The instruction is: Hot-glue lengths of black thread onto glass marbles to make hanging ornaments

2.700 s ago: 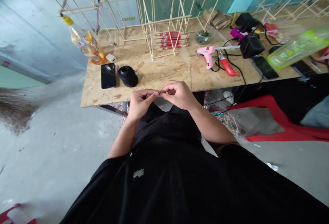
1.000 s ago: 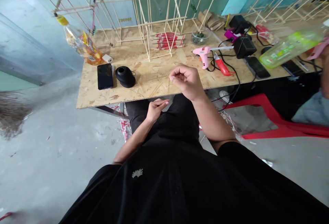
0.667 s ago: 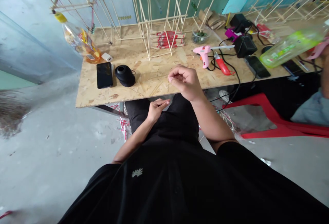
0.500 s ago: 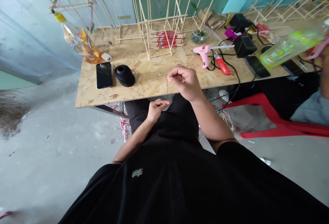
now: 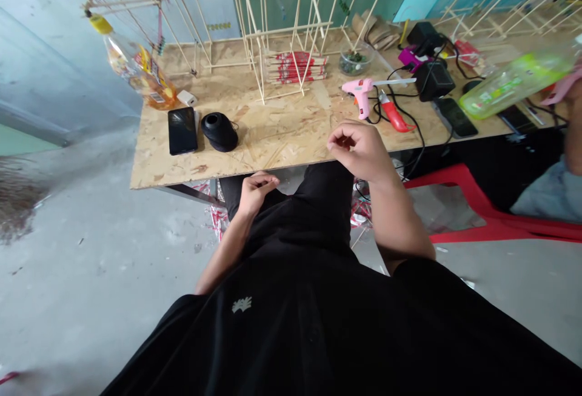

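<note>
Has moved the right hand (image 5: pixel 361 148) farther right since half a second ago, and the left hand (image 5: pixel 257 193) a little left, widening the gap between the fingers. Holds both pinched, thumb to fingertips: the left low over the lap, the right higher, over the near edge of the table (image 5: pixel 282 129). Seems to hold them so for fine control, perhaps on a strand; cannot tell whether anything lies in either pinch.

Has the black thread cone (image 5: pixel 220 138) ahead and left of the left fingers, touched by neither hand, set upright presumably to let thread come off freely. Has a dark phone (image 5: pixel 182 132) just left of that, lying flat near a white plug (image 5: pixel 187 98), probably parked out of the fingers' way.

Ahead of the right fingers, has a pink glue gun (image 5: pixel 360 88) with a red-handled tool (image 5: pixel 395 116) beside it, likely left there for easy reach. Farther forward, between both sets of fingers, has red-and-white packets (image 5: pixel 295 70) by the foot of a stick frame (image 5: pixel 258 34), perhaps to save room.
</note>
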Motion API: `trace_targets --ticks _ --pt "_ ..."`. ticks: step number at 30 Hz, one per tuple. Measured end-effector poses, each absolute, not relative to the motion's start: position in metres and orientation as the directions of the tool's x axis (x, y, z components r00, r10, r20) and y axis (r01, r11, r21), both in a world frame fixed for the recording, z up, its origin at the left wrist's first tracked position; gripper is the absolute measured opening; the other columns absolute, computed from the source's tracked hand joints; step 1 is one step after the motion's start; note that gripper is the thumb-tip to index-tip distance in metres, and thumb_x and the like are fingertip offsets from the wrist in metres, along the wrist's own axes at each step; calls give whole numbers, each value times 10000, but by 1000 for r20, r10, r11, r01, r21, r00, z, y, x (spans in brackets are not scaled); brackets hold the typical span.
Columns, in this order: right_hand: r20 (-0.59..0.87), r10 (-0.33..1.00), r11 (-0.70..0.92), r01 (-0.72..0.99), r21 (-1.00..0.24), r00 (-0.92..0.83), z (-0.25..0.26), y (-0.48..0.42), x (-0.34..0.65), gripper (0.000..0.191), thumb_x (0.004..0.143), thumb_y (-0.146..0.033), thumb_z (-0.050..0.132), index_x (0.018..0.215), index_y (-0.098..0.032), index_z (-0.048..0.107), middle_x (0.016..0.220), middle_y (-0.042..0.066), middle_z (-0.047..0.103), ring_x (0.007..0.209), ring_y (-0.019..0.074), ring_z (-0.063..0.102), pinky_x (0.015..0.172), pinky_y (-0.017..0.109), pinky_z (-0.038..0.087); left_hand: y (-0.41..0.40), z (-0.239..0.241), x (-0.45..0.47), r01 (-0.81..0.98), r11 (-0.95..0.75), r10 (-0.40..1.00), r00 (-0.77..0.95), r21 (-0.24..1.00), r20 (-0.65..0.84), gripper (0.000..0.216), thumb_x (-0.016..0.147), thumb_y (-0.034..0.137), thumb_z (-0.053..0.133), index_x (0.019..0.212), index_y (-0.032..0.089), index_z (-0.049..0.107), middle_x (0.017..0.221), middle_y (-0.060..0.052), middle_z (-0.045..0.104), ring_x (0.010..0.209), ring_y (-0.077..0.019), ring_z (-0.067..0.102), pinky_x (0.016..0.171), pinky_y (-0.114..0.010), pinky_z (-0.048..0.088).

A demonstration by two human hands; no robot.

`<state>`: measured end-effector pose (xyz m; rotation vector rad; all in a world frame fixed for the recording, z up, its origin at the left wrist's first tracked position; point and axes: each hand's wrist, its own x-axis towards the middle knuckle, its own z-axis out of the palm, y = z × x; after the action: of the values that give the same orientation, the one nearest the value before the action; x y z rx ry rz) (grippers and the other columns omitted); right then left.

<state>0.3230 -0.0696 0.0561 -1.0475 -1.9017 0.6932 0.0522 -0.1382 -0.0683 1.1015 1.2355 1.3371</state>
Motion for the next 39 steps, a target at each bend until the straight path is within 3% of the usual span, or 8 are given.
trace_targets --ticks 6,9,14,19,29,32,35,39 --pt "167 893 409 600 -688 -417 49 -84 349 76 819 -170 723 761 -216 740 815 27 739 701 167 628 678 343 459 -141 -29 19 160 -133 987 -64 978 145 108 792 333 919 768 228 909 792 -45 785 762 -183 663 748 -347 460" --pt "164 933 349 697 -626 -320 50 -88 349 118 839 -136 743 825 -230 813 856 38 784 709 181 667 714 358 488 -145 -12 16 363 -247 964 -1 899 265 122 884 304 838 826 226 912 846 -60 813 791 -199 715 753 -355 505" --pt "264 882 437 469 -767 -390 41 -89 310 89 903 -258 820 968 -226 871 1013 60 792 763 165 661 736 341 521 -149 5 26 511 -319 943 88 798 321 161 941 226 768 843 215 894 840 -58 800 788 -186 722 752 -341 522" --pt "136 783 394 315 -863 -607 9 -88 262 238 831 -264 930 1063 -216 899 1028 46 776 760 139 590 754 327 491 -151 8 35 505 -361 929 123 784 349 158 949 217 760 858 212 890 854 -60 812 792 -184 727 717 -331 513" --pt "53 808 197 185 -963 -586 -22 -93 245 253 910 -435 840 838 -193 857 891 63 787 796 185 688 728 332 482 -154 -2 34 553 -394 906 97 734 413 157 970 224 768 862 235 880 866 -48 838 848 -217 743 863 -415 556" --pt "55 822 214 218 -952 -567 -22 -94 249 260 900 -444 846 826 -195 860 873 62 790 768 180 678 718 335 471 -157 -10 36 553 -379 911 81 742 405 131 954 219 794 1039 241 891 1040 -66 864 1007 -245 768 979 -445 571" --pt "31 851 197 265 -944 -524 -21 -95 255 229 894 -408 845 813 -195 860 861 56 790 716 161 640 690 332 447 -164 -20 39 546 -317 884 -127 776 450 401 880 177 822 1277 228 828 1217 -98 797 1105 -248 721 955 -413 565" --pt "46 857 222 288 -932 -513 -18 -99 260 194 906 -357 816 805 -199 863 867 51 791 714 149 627 700 330 438 -179 -31 45 330 -139 900 -351 934 258 94 915 288 823 954 207 849 796 -5 618 726 -147 524 693 -322 429"
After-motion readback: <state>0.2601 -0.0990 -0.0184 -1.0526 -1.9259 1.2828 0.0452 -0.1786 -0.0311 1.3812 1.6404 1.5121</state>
